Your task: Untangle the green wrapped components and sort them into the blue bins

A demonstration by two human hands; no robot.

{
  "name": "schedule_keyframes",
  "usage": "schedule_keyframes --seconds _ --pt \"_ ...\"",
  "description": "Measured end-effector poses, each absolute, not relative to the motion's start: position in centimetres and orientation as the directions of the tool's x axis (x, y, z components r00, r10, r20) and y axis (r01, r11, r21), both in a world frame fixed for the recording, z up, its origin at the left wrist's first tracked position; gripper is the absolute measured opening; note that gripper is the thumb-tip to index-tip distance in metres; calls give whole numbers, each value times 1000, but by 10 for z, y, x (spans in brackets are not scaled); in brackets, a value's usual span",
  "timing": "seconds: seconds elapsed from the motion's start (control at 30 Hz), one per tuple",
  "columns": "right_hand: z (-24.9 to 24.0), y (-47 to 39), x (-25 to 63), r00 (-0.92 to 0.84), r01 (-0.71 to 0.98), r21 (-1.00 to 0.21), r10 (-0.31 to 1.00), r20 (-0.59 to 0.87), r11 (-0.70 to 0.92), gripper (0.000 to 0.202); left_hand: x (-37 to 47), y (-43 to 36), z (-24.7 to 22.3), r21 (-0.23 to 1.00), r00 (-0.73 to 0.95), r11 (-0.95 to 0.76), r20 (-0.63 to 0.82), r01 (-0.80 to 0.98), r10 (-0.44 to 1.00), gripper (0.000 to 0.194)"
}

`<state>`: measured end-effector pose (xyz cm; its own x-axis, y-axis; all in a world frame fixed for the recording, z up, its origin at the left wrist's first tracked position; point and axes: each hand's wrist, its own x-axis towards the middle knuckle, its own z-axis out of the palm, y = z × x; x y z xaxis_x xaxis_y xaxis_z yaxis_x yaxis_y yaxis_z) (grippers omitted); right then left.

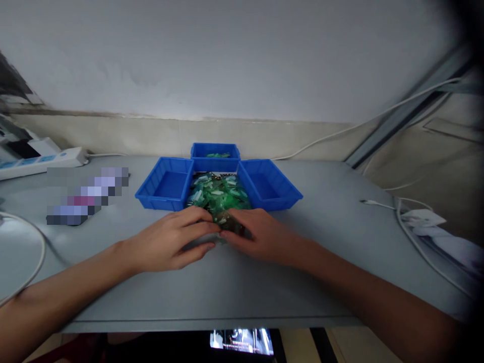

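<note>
A heap of small, shiny green translucent pieces (219,194) lies on the table between blue trays. My left hand (170,239) is at the near edge of the heap, its fingers bent inward and their tips close to my right hand. My right hand (260,232) meets it there, thumb and fingers drawn together over the front pieces. Between the fingertips of both hands something small and clear shows in part; its kind is too hidden to tell.
A blue tray stands on the left (162,201) and another on the right (272,201). The back blue tray (215,164) holds some green pieces. A blurred-out flat object (88,196) and a power strip (45,161) lie left. Cables (416,262) run at right. A lit screen (242,341) shows below the table edge.
</note>
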<state>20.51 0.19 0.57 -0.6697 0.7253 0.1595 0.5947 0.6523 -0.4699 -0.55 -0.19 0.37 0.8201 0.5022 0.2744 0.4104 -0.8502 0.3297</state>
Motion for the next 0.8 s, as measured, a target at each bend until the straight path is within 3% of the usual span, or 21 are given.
schedule_keyframes --seconds 0.33,0.47,0.8 --pt "9 2 205 -686 562 -476 703 189 676 16 -7 2 2 368 630 -676 256 638 733 27" --pt "11 4 205 -668 556 -510 718 196 656 17 -7 2 2 309 666 -707 243 636 705 19" --pt "12 6 207 -629 611 -518 764 140 598 18 -7 2 3 256 696 -742 257 620 670 23"
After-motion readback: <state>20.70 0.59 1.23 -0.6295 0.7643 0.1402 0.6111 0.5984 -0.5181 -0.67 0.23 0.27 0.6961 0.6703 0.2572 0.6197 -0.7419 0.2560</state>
